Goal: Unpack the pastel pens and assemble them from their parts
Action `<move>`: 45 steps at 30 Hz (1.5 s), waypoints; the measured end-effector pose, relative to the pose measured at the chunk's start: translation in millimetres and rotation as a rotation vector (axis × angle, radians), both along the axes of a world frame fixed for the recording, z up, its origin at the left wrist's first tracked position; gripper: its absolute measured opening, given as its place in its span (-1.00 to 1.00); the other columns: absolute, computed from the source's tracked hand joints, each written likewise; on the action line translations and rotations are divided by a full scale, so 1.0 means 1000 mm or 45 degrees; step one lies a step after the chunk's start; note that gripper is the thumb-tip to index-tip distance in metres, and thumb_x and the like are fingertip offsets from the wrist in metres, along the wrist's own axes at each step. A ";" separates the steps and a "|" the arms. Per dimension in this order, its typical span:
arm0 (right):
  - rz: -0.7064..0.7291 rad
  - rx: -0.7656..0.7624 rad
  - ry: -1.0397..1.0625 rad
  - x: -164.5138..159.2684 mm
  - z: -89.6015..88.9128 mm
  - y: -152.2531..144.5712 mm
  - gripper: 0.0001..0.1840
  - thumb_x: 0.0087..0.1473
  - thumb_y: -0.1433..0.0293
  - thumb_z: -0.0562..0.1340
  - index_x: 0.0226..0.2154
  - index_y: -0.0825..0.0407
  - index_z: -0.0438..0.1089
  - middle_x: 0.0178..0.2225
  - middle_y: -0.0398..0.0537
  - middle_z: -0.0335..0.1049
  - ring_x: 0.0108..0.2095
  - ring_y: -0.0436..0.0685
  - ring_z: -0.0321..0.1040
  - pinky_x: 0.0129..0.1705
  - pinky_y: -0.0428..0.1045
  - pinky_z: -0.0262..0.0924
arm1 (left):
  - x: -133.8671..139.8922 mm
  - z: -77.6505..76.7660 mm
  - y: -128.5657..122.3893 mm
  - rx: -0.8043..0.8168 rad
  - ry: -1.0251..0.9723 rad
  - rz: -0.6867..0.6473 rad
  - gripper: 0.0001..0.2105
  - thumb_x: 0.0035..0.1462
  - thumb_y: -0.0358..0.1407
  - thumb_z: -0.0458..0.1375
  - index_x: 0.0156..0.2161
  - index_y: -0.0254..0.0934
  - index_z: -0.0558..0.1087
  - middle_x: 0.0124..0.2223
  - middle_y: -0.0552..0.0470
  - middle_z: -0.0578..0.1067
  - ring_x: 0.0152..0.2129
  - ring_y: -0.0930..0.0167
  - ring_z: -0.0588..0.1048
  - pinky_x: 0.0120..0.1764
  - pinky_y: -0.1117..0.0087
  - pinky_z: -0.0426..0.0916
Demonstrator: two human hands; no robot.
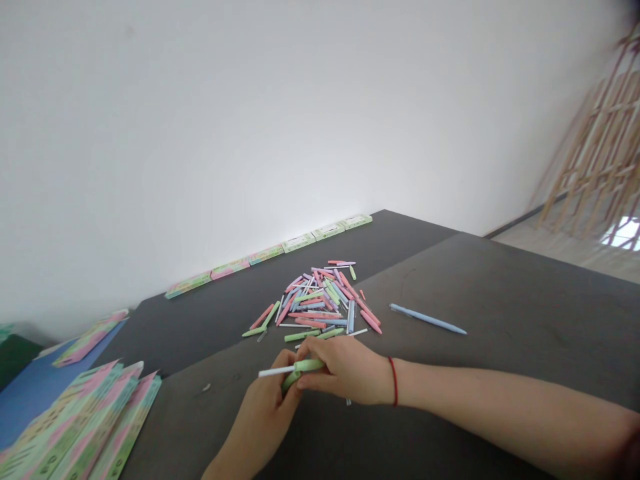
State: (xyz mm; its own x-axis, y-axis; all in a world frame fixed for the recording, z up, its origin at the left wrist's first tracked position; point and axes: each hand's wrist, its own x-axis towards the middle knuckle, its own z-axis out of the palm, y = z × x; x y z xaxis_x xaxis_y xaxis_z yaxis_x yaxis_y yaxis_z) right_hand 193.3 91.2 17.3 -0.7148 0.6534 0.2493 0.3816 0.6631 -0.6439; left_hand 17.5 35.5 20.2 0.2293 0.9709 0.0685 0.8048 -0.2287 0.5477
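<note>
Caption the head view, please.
A person's left grip and right grip hold slim light green pen parts near a multicoloured pile of pen pieces on a dark grey table.

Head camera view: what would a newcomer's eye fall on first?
Probably the heap of pastel pen parts, mid-picture on the dark table. Just in front of it, the left fingers and right fingers meet around green pen pieces, a white rod pointing left from one. A lone blue pen lies right of the heap.
</note>
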 end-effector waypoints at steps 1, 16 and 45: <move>0.005 -0.011 -0.007 0.002 0.004 0.000 -0.64 0.09 0.13 0.16 -0.16 0.03 0.28 -0.51 -0.17 0.33 -0.49 0.02 0.24 -0.49 -0.12 -0.08 | -0.002 0.000 0.001 0.014 -0.001 0.009 -0.83 0.19 -0.26 -0.10 -0.31 -0.20 0.32 -0.42 0.10 0.45 -0.50 0.39 0.44 -0.44 0.45 0.22; 0.030 0.565 -0.364 0.012 0.011 0.019 -0.80 0.22 0.36 0.00 -0.28 0.05 0.30 -0.25 -0.04 0.44 -0.26 0.10 0.38 -0.30 -0.07 0.11 | -0.044 0.002 0.012 0.068 0.447 0.154 -0.93 0.15 -0.34 -0.10 -0.35 -0.16 0.20 -0.56 0.22 0.30 -0.60 0.43 0.35 -0.47 0.45 0.05; 0.391 -0.293 -0.343 -0.001 -0.023 0.026 -0.64 0.25 0.29 -0.04 -0.30 0.10 0.40 -0.54 -0.16 0.32 -0.54 -0.05 0.22 -0.50 -0.16 -0.01 | -0.010 -0.011 0.002 -0.038 0.637 -0.198 -0.88 0.27 -0.30 -0.16 -0.27 -0.17 0.19 -0.36 0.07 0.49 -0.44 0.34 0.46 -0.45 0.41 0.10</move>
